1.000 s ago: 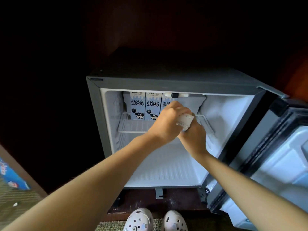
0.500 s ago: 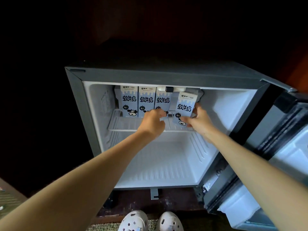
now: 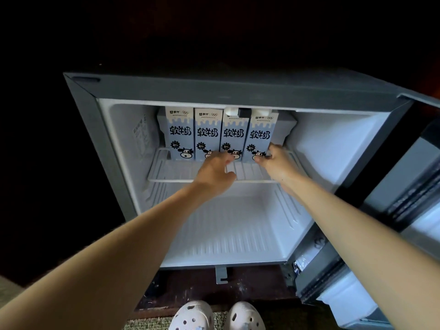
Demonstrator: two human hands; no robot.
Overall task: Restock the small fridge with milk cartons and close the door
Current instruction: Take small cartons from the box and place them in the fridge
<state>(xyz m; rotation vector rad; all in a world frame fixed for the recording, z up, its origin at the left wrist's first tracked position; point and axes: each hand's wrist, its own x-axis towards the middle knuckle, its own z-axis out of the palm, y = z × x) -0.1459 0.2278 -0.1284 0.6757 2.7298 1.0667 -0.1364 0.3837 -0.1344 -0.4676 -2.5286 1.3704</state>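
the fourth milk carton (image 3: 260, 136) stands upright at the right end of a row of four on the wire shelf (image 3: 195, 173) in the small fridge (image 3: 214, 91), its long axis vertical, its left side against the third carton (image 3: 233, 136) — the second carton (image 3: 207, 134) and first carton (image 3: 181, 132) run on to the left, all facing out. this last carton lies just above and ahead of the right hand (image 3: 273, 160), which is the nearer one: its fingers (image 3: 276, 147) are loosely curled at the carton's lower right corner, the tips touching or nearly touching it, not clamped around it. the left hand (image 3: 215, 170) sits low before the second and third cartons, fingers half spread and empty, over the shelf's front part; whether the tips touch a carton i cannot tell. the row looks settled, so the hands likely need only draw back. the fridge door (image 3: 404, 186) hangs wide open to the right — nearer the right arm for the closing swing.
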